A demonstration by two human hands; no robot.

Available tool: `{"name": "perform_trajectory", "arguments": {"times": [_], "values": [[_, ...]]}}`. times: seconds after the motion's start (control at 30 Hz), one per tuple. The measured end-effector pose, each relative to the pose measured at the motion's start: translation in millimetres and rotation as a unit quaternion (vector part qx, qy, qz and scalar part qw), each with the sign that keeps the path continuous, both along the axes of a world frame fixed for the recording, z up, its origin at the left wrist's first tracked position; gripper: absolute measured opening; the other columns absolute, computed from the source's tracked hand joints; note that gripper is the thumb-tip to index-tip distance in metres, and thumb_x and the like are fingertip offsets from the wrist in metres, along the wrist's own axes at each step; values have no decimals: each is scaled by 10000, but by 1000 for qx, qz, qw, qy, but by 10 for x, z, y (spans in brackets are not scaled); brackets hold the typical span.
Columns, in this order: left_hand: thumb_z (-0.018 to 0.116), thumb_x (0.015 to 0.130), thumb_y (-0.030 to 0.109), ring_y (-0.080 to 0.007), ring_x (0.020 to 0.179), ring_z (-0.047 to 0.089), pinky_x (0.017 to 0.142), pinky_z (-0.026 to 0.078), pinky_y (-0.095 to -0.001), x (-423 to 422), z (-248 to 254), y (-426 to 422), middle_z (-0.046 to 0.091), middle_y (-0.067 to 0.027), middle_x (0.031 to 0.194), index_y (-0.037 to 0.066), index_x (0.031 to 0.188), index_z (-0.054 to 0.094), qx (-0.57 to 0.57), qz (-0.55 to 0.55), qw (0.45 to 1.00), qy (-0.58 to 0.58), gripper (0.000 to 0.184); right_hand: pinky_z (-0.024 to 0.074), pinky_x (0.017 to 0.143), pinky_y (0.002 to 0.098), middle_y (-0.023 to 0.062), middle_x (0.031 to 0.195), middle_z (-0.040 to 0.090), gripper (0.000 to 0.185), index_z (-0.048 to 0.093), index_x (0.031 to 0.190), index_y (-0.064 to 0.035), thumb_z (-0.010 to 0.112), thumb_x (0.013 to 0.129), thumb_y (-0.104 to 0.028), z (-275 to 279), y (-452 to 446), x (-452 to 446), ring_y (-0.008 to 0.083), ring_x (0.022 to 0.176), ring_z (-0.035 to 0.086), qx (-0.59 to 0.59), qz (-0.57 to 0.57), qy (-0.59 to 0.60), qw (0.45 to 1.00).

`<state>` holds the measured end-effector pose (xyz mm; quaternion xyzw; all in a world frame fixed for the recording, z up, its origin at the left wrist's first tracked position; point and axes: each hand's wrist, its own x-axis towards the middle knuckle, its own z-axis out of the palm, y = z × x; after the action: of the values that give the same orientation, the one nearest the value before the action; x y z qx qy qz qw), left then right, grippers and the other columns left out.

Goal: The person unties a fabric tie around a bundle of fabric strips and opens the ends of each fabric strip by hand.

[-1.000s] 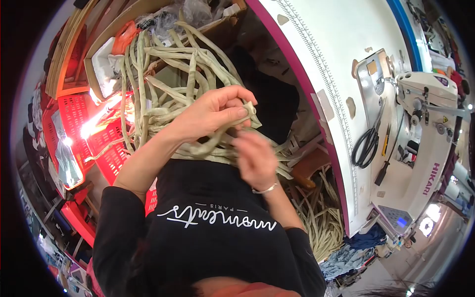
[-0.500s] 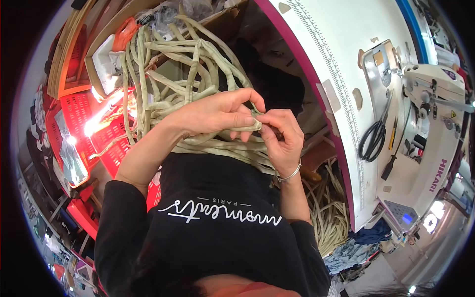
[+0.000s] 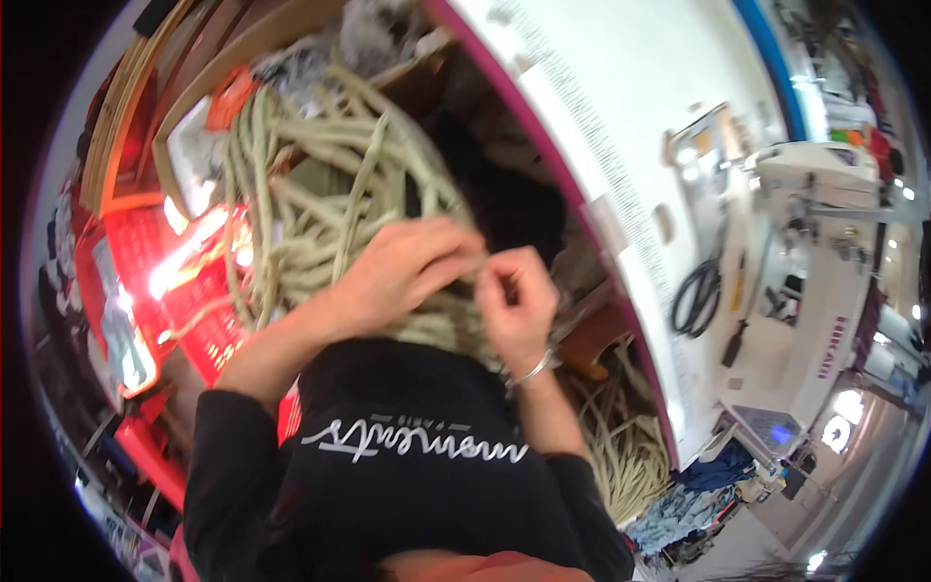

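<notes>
The long, pale-green fabric strips are heaped over the lap, against the black shirt, beside the purple edge of the white desk; they look light, soft and limp, likely to tangle rather than break. The left hand and right hand appear closed in pinches on one strip's end, blurred; a fingertip hold near that end should suit such floppy cloth best.

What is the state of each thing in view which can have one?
Pale strips: tangled, heaped
Left hand: apparently pinching one, blurred
Right hand: fingers curled, apparently pinching too
Cardboard box: open, filled
Machine display: lit blue
Scissors: laid down, blades too blurred
Bracelet: worn, right wrist
</notes>
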<state>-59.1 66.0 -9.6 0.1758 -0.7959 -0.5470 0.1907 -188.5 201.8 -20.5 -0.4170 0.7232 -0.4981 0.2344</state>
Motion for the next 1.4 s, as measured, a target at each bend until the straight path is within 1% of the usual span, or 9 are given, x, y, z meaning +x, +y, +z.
{"name": "perform_trajectory", "arguments": {"times": [0.1,0.13,0.17,0.23,0.87,1.07,1.17,1.27,1.4], "values": [[661,868,62,-297,787,643,678,489,-358,-21,-81,14,650,-133,844,-11,960,650,-1,13,1000,4,118,429,540,268,72,763,562,44,634,852,-8,671,829,-9,8,-5,3,148,612,539,0,5,-10,1000],[651,878,81,-315,791,642,681,496,-373,-29,-88,5,646,-138,850,1,960,647,3,11,1000,4,115,419,533,249,60,773,568,37,639,867,-6,668,843,-11,45,-8,2,119,608,532,15,6,-26,1000],[641,887,100,-333,796,640,684,502,-389,-52,-75,-4,642,-144,857,13,960,643,11,10,1000,-3,114,373,537,196,8,799,549,33,621,862,-2,651,861,12,45,-4,-10,31,641,499,13,10,-47,999],[644,886,105,-329,801,642,687,502,-387,-83,51,-49,646,-141,858,15,958,641,38,-10,999,-26,116,363,541,193,4,811,541,36,621,870,9,653,880,-2,11,-20,-20,30,640,488,-1,8,-93,996],[684,848,100,-316,771,659,654,506,-387,-6,-115,-22,667,-131,839,27,946,669,8,-11,1000,-25,123,403,570,234,30,769,544,72,624,874,7,665,879,-52,-54,5,-12,72,653,509,39,19,-42,998],[683,848,93,-340,764,660,669,507,-399,0,-309,27,676,-148,836,15,940,680,-24,-1,999,-36,120,491,618,346,107,833,590,116,629,959,3,638,904,-100,-190,24,-49,253,704,627,87,64,39,993],[682,850,112,-354,779,659,681,509,-410,17,-644,24,674,-158,835,10,931,677,-23,11,997,-72,130,528,649,412,113,961,599,181,612,1073,-37,596,936,-153,-390,54,-129,319,795,656,125,20,193,973],[681,853,138,-358,788,660,688,511,-418,66,-1035,54,670,-170,836,9,922,673,-21,24,994,-101,147,526,722,461,154,1079,560,278,591,1185,-79,594,909,-114,-596,64,-297,382,896,635,228,-32,242,942],[668,860,145,-364,790,654,701,509,-433,46,-1065,81,668,-175,844,8,916,669,-36,37,995,-89,148,530,737,493,167,1199,498,341,559,1250,-135,583,911,-166,-1174,234,-436,411,933,622,287,-40,257,922]]}}
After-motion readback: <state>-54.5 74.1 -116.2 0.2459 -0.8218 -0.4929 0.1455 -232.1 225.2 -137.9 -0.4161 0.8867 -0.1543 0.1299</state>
